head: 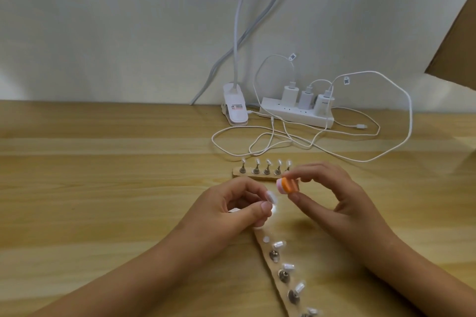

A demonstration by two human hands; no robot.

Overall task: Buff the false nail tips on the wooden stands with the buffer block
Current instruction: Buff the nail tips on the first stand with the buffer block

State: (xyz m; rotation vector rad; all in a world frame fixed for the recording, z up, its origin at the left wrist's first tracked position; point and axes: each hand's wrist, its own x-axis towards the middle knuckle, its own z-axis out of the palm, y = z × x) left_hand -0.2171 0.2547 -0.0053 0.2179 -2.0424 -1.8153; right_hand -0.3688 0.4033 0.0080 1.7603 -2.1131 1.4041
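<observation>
A nail tip (pixel 271 197) was pinched by the left hand (pixel 231 210) close to the buffer block (pixel 365 186), which was gripped in the right hand (pixel 334 195), likely for buffing.

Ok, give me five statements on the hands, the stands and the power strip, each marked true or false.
1. The right hand pinches the orange buffer block. True.
2. The left hand is empty. False: it pinches a nail tip.
3. The far wooden stand carries a row of nail tips. True.
4. The near wooden stand lies parallel to the far one. False: it runs diagonally towards the person.
5. Nothing is plugged into the power strip. False: three chargers sit in it.
</observation>
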